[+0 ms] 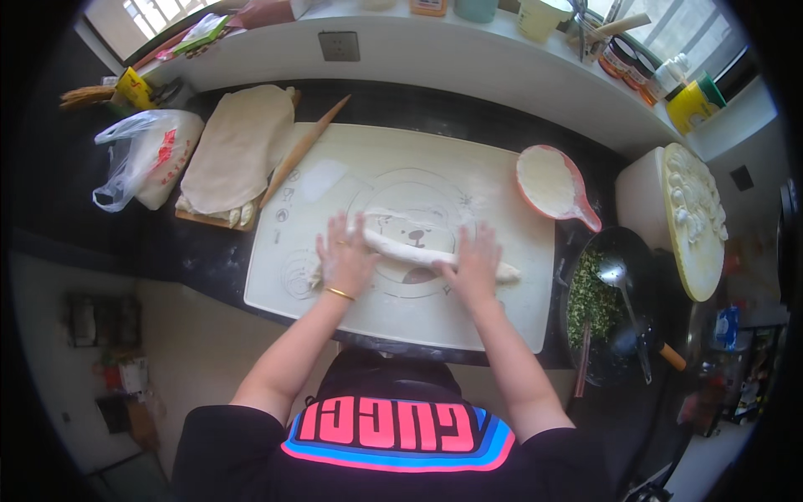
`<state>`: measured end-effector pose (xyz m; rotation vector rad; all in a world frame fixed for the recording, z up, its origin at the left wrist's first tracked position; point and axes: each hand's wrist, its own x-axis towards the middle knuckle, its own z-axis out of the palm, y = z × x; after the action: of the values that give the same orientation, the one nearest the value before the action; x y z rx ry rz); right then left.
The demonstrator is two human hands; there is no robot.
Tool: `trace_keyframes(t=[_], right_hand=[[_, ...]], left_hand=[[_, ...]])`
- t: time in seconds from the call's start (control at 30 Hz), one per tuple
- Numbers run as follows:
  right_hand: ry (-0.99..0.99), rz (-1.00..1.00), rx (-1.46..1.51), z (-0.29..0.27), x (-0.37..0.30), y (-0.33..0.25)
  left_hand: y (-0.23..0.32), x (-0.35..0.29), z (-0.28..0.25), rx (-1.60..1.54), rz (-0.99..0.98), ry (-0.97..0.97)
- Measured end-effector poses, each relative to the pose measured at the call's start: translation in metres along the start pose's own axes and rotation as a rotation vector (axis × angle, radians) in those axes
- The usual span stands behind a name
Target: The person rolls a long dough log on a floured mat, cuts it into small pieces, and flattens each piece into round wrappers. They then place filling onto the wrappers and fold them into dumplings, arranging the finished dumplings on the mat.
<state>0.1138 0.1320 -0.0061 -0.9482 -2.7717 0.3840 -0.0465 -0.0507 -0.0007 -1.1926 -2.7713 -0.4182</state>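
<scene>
A floury white dough roll (406, 251) lies slantwise across a pale silicone mat (335, 318) printed with a bear face. My left hand (347, 258), with a gold bangle at the wrist, rests over the left part of the roll with fingers stretched out. Toward its other end, my right hand (474, 261) lies over the dough, fingers apart. The roll's right tip sticks out past that hand. My left hand hides part of the roll, and a small pale lump shows beside it.
At the left, a rolling pin (305, 151) leans beside a flat dough sheet (238, 151) on a board, near a plastic bag (159, 155). To the right are a red-rimmed bowl of flour (548, 180), a wok (595, 360) with chopped greens, a ladle (629, 309), chopsticks (582, 360) and a white bin (644, 197).
</scene>
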Motion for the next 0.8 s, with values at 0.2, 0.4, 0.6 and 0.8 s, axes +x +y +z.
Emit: trace_keyframes(t=[0.2, 0.4, 0.6, 0.8], right_hand=[[0.029, -0.213, -0.108, 0.016, -0.007, 0.060], [-0.132, -0.016, 0.172, -0.016, 0.040, -0.045], [0.026, 0.016, -0.119, 0.043, 0.037, -0.108], [-0.192, -0.047, -0.167, 0.030, -0.036, -0.095]], left_hand=[[-0.055, 0.013, 0.023, -0.235, 0.144, -0.399], [-0.017, 0.048, -0.003, -0.210, 0.117, -0.226], [-0.006, 0.032, 0.023, -0.045, 0.019, -0.290], [-0.034, -0.041, 0.013, -0.044, 0.083, -0.312]])
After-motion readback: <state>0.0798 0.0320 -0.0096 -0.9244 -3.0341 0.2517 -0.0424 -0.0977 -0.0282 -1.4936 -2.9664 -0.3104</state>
